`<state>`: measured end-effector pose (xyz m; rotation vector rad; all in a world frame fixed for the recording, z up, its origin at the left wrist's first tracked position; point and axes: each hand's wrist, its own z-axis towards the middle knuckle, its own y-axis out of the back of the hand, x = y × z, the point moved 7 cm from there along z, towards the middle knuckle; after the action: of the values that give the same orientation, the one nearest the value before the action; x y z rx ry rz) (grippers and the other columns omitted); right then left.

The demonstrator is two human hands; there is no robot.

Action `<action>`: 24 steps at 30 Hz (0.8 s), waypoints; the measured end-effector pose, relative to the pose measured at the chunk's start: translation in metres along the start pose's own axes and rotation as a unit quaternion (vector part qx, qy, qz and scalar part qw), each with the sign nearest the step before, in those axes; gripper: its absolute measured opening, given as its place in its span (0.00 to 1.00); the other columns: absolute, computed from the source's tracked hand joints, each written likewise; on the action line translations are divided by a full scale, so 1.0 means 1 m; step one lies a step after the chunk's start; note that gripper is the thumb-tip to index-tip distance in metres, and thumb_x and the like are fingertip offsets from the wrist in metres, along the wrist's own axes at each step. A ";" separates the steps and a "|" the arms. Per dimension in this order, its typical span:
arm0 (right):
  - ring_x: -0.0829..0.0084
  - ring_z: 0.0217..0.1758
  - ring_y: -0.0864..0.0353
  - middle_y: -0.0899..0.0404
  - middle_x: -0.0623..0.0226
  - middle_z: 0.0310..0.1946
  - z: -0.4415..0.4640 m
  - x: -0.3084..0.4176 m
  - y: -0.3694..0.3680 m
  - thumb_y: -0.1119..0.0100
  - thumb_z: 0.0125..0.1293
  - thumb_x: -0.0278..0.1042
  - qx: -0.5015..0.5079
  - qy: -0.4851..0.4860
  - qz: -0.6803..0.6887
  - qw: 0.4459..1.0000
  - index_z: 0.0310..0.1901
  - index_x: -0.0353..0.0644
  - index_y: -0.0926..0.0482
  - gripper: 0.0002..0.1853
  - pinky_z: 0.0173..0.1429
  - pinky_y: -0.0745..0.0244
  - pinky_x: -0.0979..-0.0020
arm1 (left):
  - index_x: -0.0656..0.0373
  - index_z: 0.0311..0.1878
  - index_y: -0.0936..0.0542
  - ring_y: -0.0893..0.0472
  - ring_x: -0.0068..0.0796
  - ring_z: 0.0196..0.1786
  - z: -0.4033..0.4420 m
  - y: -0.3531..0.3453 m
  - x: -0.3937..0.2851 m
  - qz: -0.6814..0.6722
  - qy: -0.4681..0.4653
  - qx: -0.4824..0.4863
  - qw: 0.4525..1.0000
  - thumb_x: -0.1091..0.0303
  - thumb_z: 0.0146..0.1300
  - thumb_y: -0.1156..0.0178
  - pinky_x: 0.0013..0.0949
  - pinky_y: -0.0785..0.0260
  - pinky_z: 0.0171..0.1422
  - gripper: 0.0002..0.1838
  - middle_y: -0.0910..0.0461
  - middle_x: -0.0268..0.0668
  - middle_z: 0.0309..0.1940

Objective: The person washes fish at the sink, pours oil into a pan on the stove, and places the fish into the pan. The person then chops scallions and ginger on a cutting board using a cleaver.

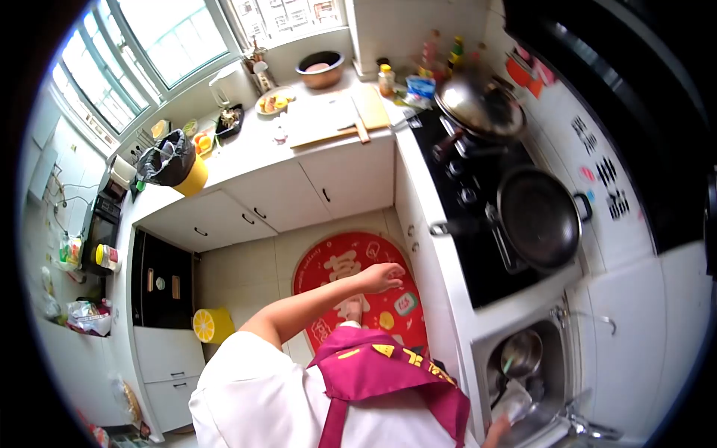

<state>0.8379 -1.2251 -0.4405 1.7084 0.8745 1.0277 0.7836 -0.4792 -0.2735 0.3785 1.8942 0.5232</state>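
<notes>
The right hand [497, 433] was partly cut off at the bottom edge; I cannot tell whether its fingers gripped or merely touched the whitish item [513, 402] beside them. That item, too blurred to identify, was in the sink [554, 373], near a metal pot [521, 352]. The left hand [384, 278], fingers loosely curled and slightly parted, hung over the red mat [403, 317], whose lettering the forearm [328, 294] partly hid.

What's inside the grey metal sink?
A round, silvery metal pot and a whitish, crumpled thing at the right hand. Beneath them, the sink is covered and can't be seen.
</notes>
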 end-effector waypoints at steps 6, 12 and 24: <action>0.52 0.41 0.19 0.19 0.49 0.40 -0.070 0.205 0.024 0.51 0.67 0.45 -0.003 0.107 -0.039 0.994 0.43 0.34 0.20 0.20 0.44 0.25 0.54 | 0.60 0.57 0.26 0.21 0.37 0.53 -0.010 0.161 0.083 -0.137 0.101 -0.093 0.981 0.60 0.67 0.43 0.37 0.28 0.57 0.20 0.21 0.44 0.51; 0.53 0.41 0.19 0.19 0.51 0.40 -0.097 0.431 0.014 0.50 0.68 0.46 0.047 0.171 0.079 0.981 0.44 0.35 0.21 0.20 0.44 0.25 0.55 | 0.62 0.57 0.26 0.22 0.37 0.54 0.067 0.292 0.109 -0.065 0.032 -0.144 0.987 0.62 0.66 0.43 0.36 0.29 0.59 0.19 0.21 0.45 0.51; 0.56 0.42 0.20 0.20 0.54 0.42 -0.066 0.708 -0.061 0.50 0.68 0.47 0.190 0.225 0.164 0.942 0.47 0.37 0.23 0.20 0.44 0.25 0.55 | 0.65 0.53 0.24 0.20 0.42 0.52 0.189 0.589 0.182 -0.019 0.009 -0.363 0.932 0.63 0.64 0.43 0.37 0.29 0.57 0.19 0.19 0.49 0.47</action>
<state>1.0520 -0.5575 -0.3059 2.0243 1.1594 1.5979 0.9024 0.1462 -0.1702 -0.1523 1.5804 1.1455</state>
